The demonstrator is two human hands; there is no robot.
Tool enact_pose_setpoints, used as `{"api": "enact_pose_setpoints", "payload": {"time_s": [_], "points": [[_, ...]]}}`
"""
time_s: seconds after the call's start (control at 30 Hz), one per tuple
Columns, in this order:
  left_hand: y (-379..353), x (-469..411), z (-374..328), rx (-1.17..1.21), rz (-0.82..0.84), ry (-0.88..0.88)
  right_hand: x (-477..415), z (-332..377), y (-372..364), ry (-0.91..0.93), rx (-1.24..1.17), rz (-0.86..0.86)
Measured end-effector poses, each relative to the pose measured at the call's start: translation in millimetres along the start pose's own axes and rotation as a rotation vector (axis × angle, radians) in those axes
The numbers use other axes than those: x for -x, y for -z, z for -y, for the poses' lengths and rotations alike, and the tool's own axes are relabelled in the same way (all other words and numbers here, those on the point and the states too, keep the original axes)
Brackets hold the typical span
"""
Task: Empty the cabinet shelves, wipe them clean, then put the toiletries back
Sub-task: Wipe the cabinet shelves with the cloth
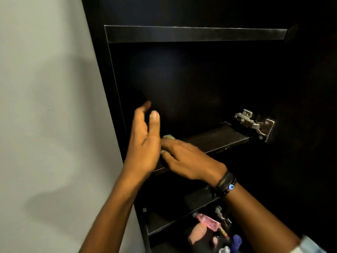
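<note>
Leftmost, the left hand hovers empty, fingers loosely spread. Just right, a small yellowish cloth lies on the middle shelf under the right hand, whose fingers seem, through blur, to press it flat. Soft and light, it should bunch easily; a broad flat-fingered hold suits. Toiletries sit below.

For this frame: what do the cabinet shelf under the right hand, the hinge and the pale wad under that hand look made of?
The shelf: probably laminated board, near-black, matte with a faint sheen; flat square front edge. The hinge: bare silvery metal, shiny, with visible screw heads. The wad under the right hand: pale yellowish and soft-looking, perhaps cloth or sponge; mostly hidden and blurred, so it stays open.
</note>
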State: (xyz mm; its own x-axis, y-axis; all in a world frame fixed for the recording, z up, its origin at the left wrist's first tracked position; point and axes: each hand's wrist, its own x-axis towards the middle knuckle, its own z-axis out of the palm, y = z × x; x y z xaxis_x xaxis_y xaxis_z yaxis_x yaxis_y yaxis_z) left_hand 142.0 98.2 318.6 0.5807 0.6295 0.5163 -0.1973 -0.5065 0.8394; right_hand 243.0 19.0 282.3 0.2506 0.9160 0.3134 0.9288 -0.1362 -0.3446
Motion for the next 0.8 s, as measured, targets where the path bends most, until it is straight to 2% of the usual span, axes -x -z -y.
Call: {"api": "enact_pose_setpoints", "payload": {"time_s": [0.13,0.27,0.37,0.6,0.73,0.8], "points": [[2,5,-2,-0.002,-0.002,0.03,4,35,-14,0.076,-0.042,0.073],[-1,13,4,-0.123,-0.043,-0.024,28,30,-12,0.115,-0.092,0.011],[-2,15,4,-0.168,-0.066,-0.042,54,2,-3,0.021,0.017,-0.064],[-6,18,8,-0.222,0.012,0.026,92,-75,36,-0.32,0.167,-0.337],[-9,20,6,-0.25,0.036,0.011,87,-85,42,-0.314,0.219,-0.363],[-7,22,0,-0.247,0.045,-0.054,82,-78,47,-0.281,0.087,-0.356]]}}
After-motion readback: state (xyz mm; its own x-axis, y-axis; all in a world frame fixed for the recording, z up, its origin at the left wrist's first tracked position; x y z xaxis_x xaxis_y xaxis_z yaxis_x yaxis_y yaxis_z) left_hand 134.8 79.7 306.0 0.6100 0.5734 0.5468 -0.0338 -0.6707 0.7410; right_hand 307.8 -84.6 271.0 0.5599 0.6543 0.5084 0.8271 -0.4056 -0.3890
